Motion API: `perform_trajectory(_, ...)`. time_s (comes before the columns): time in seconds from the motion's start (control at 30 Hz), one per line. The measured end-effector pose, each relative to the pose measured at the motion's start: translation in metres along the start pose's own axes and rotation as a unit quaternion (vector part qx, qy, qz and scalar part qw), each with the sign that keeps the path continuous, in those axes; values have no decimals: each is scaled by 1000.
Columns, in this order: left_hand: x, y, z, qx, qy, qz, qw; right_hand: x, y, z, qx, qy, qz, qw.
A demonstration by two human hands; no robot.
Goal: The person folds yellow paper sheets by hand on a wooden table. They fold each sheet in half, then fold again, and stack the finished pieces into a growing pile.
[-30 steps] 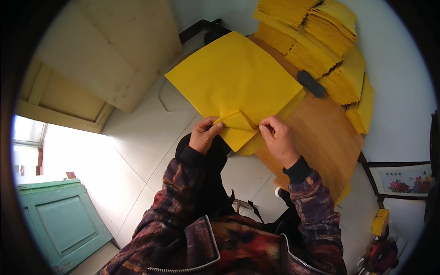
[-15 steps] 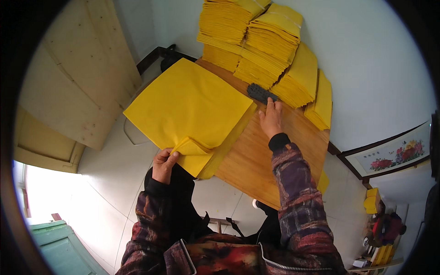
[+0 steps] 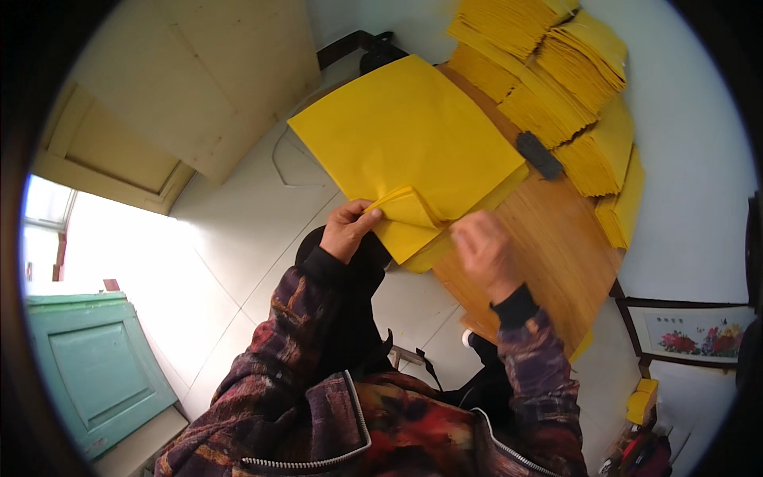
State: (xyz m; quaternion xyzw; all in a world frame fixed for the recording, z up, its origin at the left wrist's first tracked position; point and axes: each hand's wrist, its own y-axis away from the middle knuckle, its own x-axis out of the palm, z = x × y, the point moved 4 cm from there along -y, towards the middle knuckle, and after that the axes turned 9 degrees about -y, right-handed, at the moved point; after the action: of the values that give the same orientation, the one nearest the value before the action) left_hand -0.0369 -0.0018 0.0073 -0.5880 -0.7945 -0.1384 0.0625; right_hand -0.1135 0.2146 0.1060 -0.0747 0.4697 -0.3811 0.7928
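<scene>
Left hand (image 3: 347, 230) gripped the folded-back corner of square yellow sheets (image 3: 409, 139); right hand (image 3: 485, 250) (blurred, couldn't tell its grip) hovered beside their edge, near bare brown wooden worktop (image 3: 552, 246).

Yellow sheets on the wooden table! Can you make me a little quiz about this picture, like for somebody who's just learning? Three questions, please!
1. True or false: the left hand pinches the large, flat yellow sheets near a turned-up fold.

2. Choose one. What lies on the brown wooden tabletop, between those sheets and the tall yellow stacks?
A) a round red ball
B) a dark grey oblong object
C) a blue plastic cup

3. Fill in the missing word: of the two hands, the ____ one looks blurred.

Key:
1. True.
2. B.
3. Right: the right hand is blurred, so its grip cannot be told.
</scene>
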Motion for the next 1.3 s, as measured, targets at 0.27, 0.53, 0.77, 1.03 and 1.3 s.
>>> perform_trajectory(0.27,2,-2,2,19,22,23,999,35,-6,32,-78,110,106,985)
perform_trajectory(0.53,0,-1,4,7,20,27,999,39,-9,27,-70,82,109,988)
perform_trajectory(0.77,0,0,1,4,-1,29,1000,33,-19,25,36,-52,139,988)
perform_trajectory(1.03,2,0,0,3,24,31,999,31,-25,19,108,-88,181,974)
perform_trajectory(1.3,0,-2,2,3,15,22,1000,37,-19,35,-17,24,179,983)
